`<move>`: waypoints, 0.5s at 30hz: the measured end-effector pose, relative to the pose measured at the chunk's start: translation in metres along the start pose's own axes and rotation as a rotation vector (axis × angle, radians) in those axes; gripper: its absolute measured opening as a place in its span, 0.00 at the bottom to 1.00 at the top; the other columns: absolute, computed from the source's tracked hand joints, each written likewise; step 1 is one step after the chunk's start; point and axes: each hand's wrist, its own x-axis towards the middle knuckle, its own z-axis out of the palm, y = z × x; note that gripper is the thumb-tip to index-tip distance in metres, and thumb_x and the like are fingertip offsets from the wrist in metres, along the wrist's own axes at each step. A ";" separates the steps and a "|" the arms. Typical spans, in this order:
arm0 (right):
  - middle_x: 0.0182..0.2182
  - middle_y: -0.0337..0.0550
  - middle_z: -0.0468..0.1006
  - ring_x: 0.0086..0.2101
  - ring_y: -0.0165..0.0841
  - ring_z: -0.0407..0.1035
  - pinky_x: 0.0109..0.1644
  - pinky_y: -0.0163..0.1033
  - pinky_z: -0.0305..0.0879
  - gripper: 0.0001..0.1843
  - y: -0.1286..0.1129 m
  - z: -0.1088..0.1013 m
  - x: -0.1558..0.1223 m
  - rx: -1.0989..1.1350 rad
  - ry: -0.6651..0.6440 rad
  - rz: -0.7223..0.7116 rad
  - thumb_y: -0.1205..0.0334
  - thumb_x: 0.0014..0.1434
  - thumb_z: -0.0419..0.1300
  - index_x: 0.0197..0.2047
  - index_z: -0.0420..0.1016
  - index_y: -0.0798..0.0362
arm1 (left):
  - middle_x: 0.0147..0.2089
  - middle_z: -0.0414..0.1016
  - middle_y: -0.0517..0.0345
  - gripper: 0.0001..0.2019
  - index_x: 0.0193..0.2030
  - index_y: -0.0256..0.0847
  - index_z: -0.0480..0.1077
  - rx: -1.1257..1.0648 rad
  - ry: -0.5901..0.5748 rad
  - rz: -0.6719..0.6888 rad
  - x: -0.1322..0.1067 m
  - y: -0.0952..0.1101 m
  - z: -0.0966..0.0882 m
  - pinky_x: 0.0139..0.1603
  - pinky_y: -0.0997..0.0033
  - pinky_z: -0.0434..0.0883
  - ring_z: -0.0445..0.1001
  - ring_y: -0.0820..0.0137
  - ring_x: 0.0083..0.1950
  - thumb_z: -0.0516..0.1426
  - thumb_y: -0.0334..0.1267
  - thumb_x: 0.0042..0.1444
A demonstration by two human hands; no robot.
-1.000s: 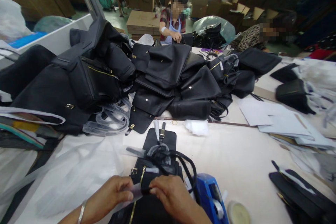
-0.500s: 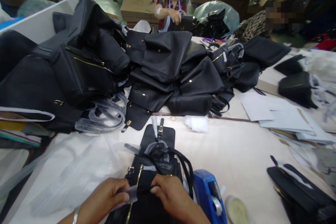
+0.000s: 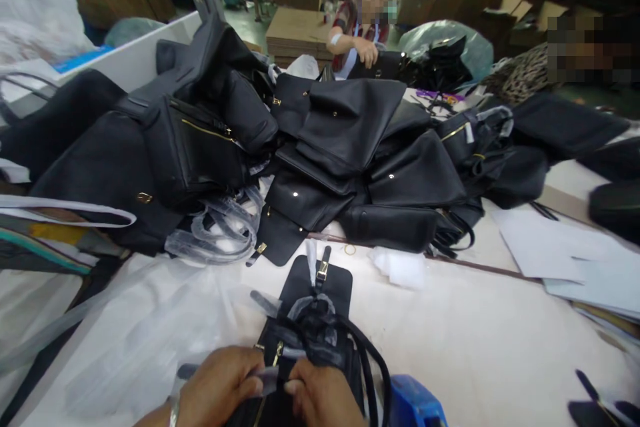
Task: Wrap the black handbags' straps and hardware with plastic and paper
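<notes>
Black bag (image 3: 300, 350) at 6 o'clock on the surface (image 3: 475, 347), handles already sheathed in clear film (image 3: 313, 309); fingers of the left hand (image 3: 220, 387) and right hand (image 3: 323, 399) pinch a clear strip (image 3: 265, 380), not yet pressed flat, with piled bags (image 3: 350, 140) at 12 o'clock.

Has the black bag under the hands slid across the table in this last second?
No. The black bag keeps its place below-left of the gold ring on the table; only the view shifted.

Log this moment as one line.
left hand: pinching clear strip | right hand: pressing on bag | blue dispenser: right of bag
</notes>
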 end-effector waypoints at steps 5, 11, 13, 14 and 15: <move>0.33 0.41 0.79 0.35 0.35 0.75 0.38 0.34 0.63 0.06 -0.011 -0.002 0.048 -0.136 0.122 0.001 0.65 0.61 0.54 0.40 0.70 0.50 | 0.32 0.78 0.57 0.06 0.30 0.43 0.72 0.302 0.102 0.062 0.041 -0.007 -0.023 0.34 0.71 0.61 0.75 0.62 0.36 0.53 0.34 0.53; 0.50 0.53 0.69 0.46 0.46 0.70 0.47 0.45 0.65 0.30 -0.007 0.003 0.104 -0.364 0.263 0.008 0.56 0.55 0.61 0.59 0.61 0.54 | 0.41 0.75 0.50 0.07 0.31 0.39 0.74 0.437 0.203 0.123 0.082 -0.019 -0.033 0.44 0.64 0.65 0.72 0.59 0.45 0.55 0.27 0.48; 0.47 0.52 0.70 0.44 0.46 0.71 0.45 0.45 0.66 0.27 -0.002 0.010 0.116 -0.395 0.259 0.061 0.55 0.53 0.63 0.54 0.66 0.54 | 0.51 0.72 0.48 0.07 0.30 0.38 0.74 0.455 0.233 0.146 0.088 -0.024 -0.031 0.50 0.62 0.63 0.67 0.57 0.54 0.56 0.26 0.47; 0.45 0.50 0.71 0.43 0.45 0.71 0.43 0.44 0.65 0.23 0.000 0.013 0.121 -0.403 0.255 0.087 0.56 0.53 0.63 0.51 0.68 0.54 | 0.57 0.68 0.47 0.07 0.31 0.38 0.74 0.464 0.243 0.157 0.090 -0.026 -0.030 0.53 0.60 0.62 0.63 0.55 0.58 0.56 0.26 0.47; 0.43 0.49 0.72 0.41 0.43 0.71 0.42 0.43 0.65 0.18 0.002 0.016 0.125 -0.404 0.254 0.105 0.57 0.53 0.62 0.46 0.70 0.53 | 0.61 0.64 0.47 0.07 0.31 0.38 0.74 0.471 0.246 0.168 0.092 -0.028 -0.030 0.55 0.58 0.61 0.60 0.54 0.61 0.56 0.26 0.48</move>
